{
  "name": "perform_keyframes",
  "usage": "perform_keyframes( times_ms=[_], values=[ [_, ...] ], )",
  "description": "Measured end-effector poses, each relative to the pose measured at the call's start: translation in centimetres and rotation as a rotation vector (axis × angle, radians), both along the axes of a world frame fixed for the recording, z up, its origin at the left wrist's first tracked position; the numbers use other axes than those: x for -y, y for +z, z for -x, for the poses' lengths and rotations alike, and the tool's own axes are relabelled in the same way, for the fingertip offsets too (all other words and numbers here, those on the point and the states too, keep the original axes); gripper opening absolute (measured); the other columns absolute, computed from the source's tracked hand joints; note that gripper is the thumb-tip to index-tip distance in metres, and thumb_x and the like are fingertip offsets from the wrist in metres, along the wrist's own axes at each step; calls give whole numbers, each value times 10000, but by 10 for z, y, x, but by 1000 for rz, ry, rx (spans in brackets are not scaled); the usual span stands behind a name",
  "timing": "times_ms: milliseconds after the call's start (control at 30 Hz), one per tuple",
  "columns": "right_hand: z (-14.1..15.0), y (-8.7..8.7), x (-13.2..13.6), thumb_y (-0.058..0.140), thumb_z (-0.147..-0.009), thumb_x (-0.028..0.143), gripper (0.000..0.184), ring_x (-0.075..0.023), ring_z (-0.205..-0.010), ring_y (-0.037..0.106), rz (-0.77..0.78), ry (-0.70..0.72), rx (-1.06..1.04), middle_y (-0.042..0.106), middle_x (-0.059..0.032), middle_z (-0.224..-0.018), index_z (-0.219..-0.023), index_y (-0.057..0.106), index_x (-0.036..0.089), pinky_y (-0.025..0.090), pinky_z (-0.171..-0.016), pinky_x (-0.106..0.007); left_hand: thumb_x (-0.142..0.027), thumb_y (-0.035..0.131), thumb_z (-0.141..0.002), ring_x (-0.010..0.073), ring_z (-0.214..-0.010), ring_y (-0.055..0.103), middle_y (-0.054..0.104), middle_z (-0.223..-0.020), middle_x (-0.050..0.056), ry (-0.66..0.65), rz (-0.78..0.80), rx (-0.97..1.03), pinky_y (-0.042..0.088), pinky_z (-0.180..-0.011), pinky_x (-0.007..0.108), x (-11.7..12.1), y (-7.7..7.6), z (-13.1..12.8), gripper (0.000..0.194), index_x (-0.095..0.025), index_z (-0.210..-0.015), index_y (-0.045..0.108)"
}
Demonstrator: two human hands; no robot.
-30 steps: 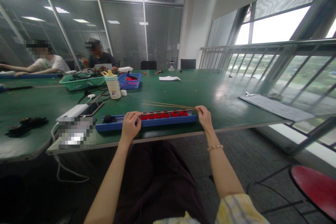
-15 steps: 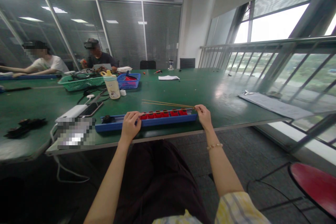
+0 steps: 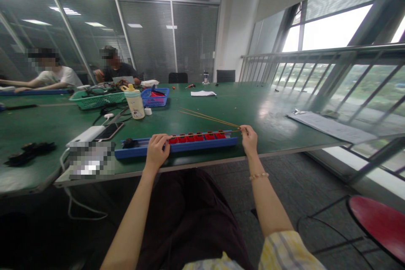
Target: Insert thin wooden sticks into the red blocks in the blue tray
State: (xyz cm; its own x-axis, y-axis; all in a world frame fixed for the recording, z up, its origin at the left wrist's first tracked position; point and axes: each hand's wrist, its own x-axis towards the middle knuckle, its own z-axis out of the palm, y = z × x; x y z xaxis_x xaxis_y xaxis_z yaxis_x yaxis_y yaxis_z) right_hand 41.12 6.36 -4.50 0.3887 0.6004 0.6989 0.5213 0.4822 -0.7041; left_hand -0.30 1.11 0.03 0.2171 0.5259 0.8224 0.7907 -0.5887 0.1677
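Note:
A long blue tray (image 3: 196,145) lies along the table's near edge with a row of red blocks (image 3: 198,136) in it. Thin yellow-brown strands (image 3: 210,118), wire or slim rods by their look, fan out to the upper left from my right hand (image 3: 249,138), which is closed on them just beyond the tray's right end. One strand stretches over the red blocks towards my left hand (image 3: 157,152). That hand rests on the tray's left half, fingers pinched on the strand. A dark lump (image 3: 129,143) sits in the tray's left end.
Left of the tray lie a phone (image 3: 110,131), a white power bank (image 3: 87,136) and black pieces (image 3: 30,152). Behind stand a cream bottle (image 3: 135,103), a green basket (image 3: 98,100) and a blue basket (image 3: 155,98). A clipboard (image 3: 332,128) lies right; two people sit far left.
My right hand has moved slightly right, away from the tray's end. The strands' free ends have swung up and to the right. My left hand stays in place.

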Motion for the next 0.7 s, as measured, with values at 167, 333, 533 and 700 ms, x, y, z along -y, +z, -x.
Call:
perform_keyframes(
  times_ms=[167, 333, 533, 700],
  values=[
    [-1, 0, 0, 435, -920, 646, 494, -223, -863, 632, 4, 1, -37, 700, -89, -903, -886, 651, 203, 478, -703, -312, -154, 462, -885, 226, -1001, 585, 687, -1031, 56, 15, 14, -1, 481, -955, 417, 0, 1, 0, 261, -225, -1018, 675],
    [0, 1, -1, 449, -922, 636, 470, -222, -910, 616, 17, 66, -27, 695, -82, -946, -913, 650, 212, 478, -737, -318, -150, 453, -880, 232, -1014, 577, 674, -1044, 69, 11, 0, 1, 475, -958, 406, 0, -1, 0, 266, -215, -1054, 644],
    [1, 4, 2, 460, -928, 614, 435, -230, -966, 581, 10, 108, 36, 670, -73, -975, -884, 645, 223, 456, -777, -331, -172, 461, -875, 256, -1002, 567, 639, -1051, 104, 87, -4, 83, 475, -940, 423, -2, -3, 1, 350, -169, -1217, 536],
    [4, 8, 5, 440, -941, 602, 425, -239, -994, 571, 19, 105, 115, 672, -71, -978, -864, 639, 235, 450, -834, -359, -168, 462, -870, 266, -1110, 549, 618, -1148, 105, 72, 7, 35, 447, -1009, 449, 1, 0, -1, 366, -202, -1223, 553]
  ],
)
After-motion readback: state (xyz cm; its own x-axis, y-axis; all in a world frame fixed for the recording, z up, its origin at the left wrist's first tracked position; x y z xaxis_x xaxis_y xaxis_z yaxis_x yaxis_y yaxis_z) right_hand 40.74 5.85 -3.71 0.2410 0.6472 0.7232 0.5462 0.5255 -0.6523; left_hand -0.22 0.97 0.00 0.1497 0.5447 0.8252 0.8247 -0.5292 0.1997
